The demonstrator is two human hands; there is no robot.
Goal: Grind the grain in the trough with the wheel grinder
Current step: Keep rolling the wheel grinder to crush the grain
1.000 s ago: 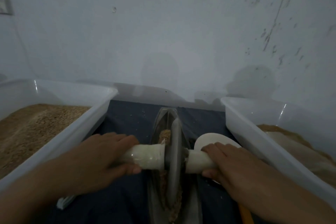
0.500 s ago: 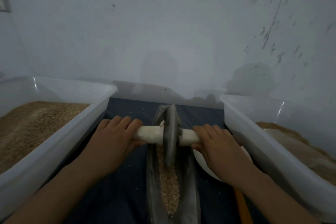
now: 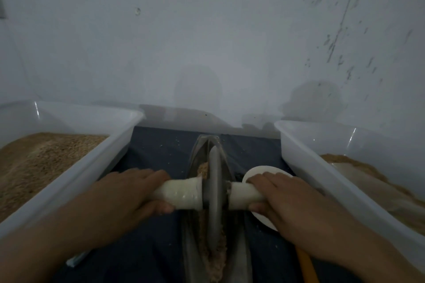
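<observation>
Both grips are clamped on the white axle handles: left hand [image 3: 128,193], right hand [image 3: 282,200]. The grey metal wheel grinder [image 3: 215,190] stands in the narrow metal trough [image 3: 239,257] mid-length. Tan grain [image 3: 217,257] looks partly crushed; more rolling seems needed.

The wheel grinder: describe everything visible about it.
The grey metal wheel grinder is a thin, dull disc standing upright on edge in the narrow grey metal trough, amid tan crushed grain. A pale cream, tape-wrapped cylindrical handle runs through its centre, sticking out on both sides. The left hand grips one end, the right hand the other.
</observation>
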